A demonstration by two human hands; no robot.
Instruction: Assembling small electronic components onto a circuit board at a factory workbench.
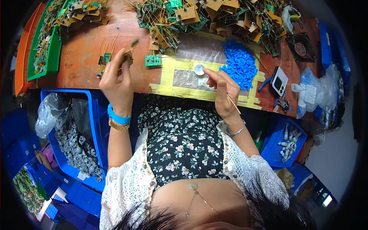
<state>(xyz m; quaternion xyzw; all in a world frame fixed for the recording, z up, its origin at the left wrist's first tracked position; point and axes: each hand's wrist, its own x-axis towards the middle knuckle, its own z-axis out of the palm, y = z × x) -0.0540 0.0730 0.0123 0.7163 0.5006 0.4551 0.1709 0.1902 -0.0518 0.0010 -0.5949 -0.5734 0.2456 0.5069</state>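
My left hand (pixel 118 82) is raised over the left part of the table, its fingertips pinched on a small circuit board (pixel 134 43). My right hand (pixel 225 92) is curled, and a thin wooden stick (pixel 233 104) passes through its grip, one end pointing back toward the wrist. Right beside those fingertips, a small round white cup (pixel 199 69) stands on the yellow-taped plastic sheet (pixel 166 82); whether they touch it I cannot tell. Between my hands lies a green circuit board (pixel 153 60). Other wired boards (pixel 104 59) rest just behind my left hand.
Heaps of wired boards (pixel 188 14) cover the table's back. Blue plastic pieces (pixel 239 63) are piled beyond my right hand, with a phone (pixel 279 81), pliers (pixel 283 104) and black fan (pixel 301 46) farther right. A green tray (pixel 55 57) stands left; blue bins (pixel 101 130) sit below.
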